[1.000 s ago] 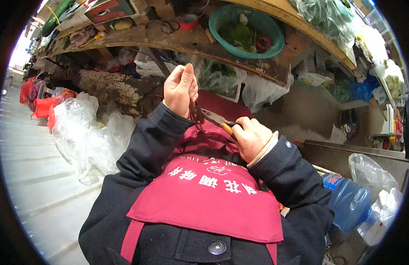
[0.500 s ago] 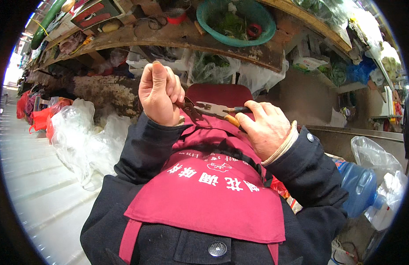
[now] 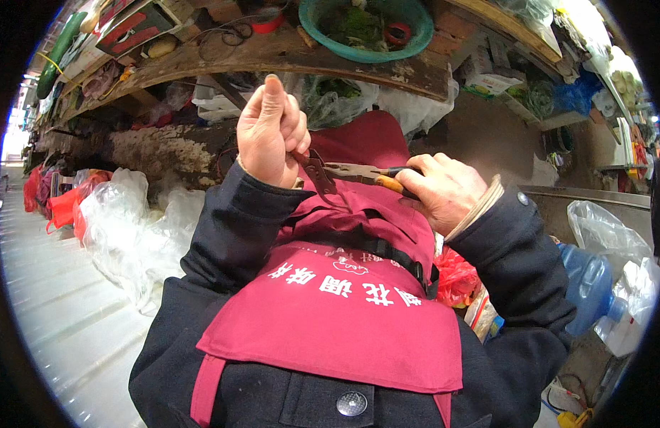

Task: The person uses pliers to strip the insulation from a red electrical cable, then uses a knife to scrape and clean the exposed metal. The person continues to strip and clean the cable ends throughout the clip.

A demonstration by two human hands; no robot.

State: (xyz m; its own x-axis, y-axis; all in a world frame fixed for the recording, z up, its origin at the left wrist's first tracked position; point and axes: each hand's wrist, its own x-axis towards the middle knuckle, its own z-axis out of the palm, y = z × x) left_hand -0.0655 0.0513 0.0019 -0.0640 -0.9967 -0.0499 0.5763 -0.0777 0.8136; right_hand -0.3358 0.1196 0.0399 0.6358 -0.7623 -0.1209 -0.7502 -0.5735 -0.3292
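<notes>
My left hand (image 3: 271, 132) is closed round a dark reddish-brown flat piece (image 3: 321, 180) with small holes, which hangs below my fingers over the maroon apron (image 3: 330, 335). I cannot tell what it is made of. My right hand (image 3: 445, 191) grips pliers (image 3: 354, 173) with yellow and dark handles. Their metal jaws reach left to the brown piece, at or on its edge; the exact contact is too small to tell.
A wooden shelf (image 3: 180, 65) bears a teal basin (image 3: 308, 28) with greens. Clear plastic bags (image 3: 123, 228) lie at left. A blue water jug (image 3: 586, 282) and red bags (image 3: 454, 274) are at right. A cucumber (image 3: 55, 64) is upper left.
My right hand has moved right and up with the pliers. My left hand shifted left, then slightly up and right, still closed on the brown piece. More red bag shows at right.
</notes>
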